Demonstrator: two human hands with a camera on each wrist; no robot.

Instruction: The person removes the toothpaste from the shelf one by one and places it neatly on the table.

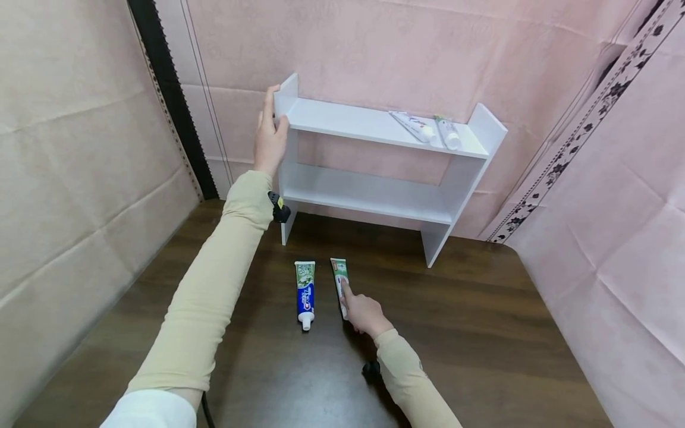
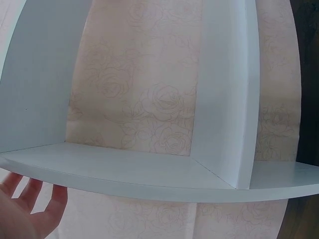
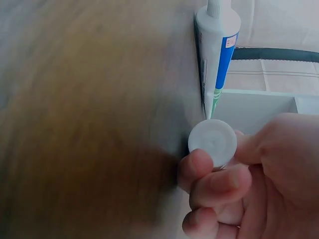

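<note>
My left hand [image 1: 270, 139] rests against the upper left side panel of a white two-tier shelf [image 1: 369, 199]. In the left wrist view, the fingers [image 2: 32, 191] meet that panel from its outer side. Low over the table, my right hand [image 1: 366, 312] holds a green-and-white toothpaste tube [image 1: 339, 273] near its cap end. Seen from the right wrist, the round white cap [image 3: 213, 142] faces the camera, with fingers and thumb around it. A blue, green and white toothpaste tube [image 1: 305, 291] lies just left of it, cap toward me.
Two more tubes, a whitish one [image 1: 414, 126] and a green-and-white one [image 1: 448, 133], lie at the right of the shelf's top board. The shelf stands at the back of the dark wooden table [image 1: 481, 333]. Pink cloth walls [image 1: 615, 238] enclose the table.
</note>
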